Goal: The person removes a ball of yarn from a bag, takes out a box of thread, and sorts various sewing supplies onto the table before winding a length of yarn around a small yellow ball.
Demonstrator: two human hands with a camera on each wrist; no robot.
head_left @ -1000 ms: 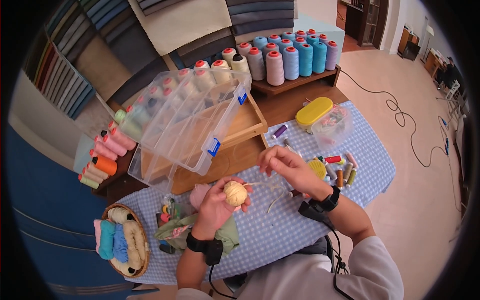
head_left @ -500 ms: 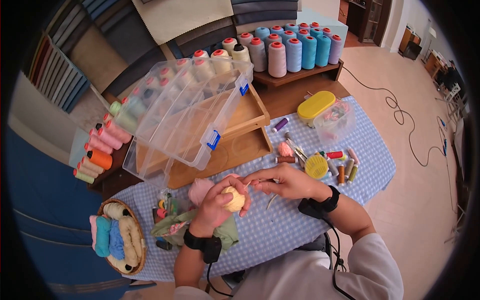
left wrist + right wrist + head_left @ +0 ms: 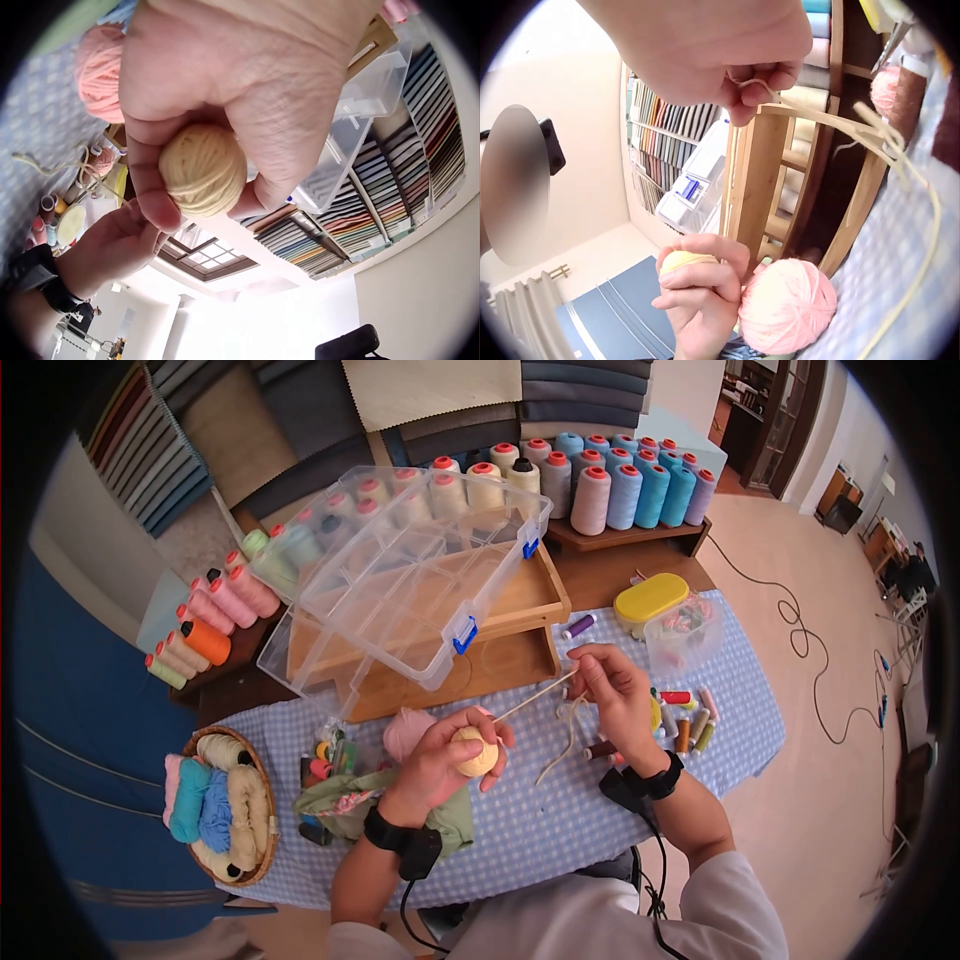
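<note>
A small ball of pale yellow yarn (image 3: 474,752) sits in my left hand (image 3: 432,762), gripped between thumb and curled fingers, as the left wrist view also shows. From it a strand of yarn (image 3: 537,696) runs straight up and right to my right hand (image 3: 615,695), which pinches it between thumb and fingers. Past that pinch, a loose tail of the yarn (image 3: 930,240) droops to the checked cloth in the right wrist view. Close beside my left hand lies a pink ball of yarn (image 3: 787,306).
A clear compartment box (image 3: 400,600) leans over a wooden rack (image 3: 500,670) behind my hands. Small thread spools (image 3: 697,730) and a yellow-lidded container (image 3: 650,600) stand to the right. At left is a wicker basket (image 3: 268,800) of yarn; green cloth (image 3: 455,820) lies near my left wrist.
My right hand came in to the yellow ball, then drew away up and right, and the strand between the hands is now taut. My left hand keeps holding the ball.
</note>
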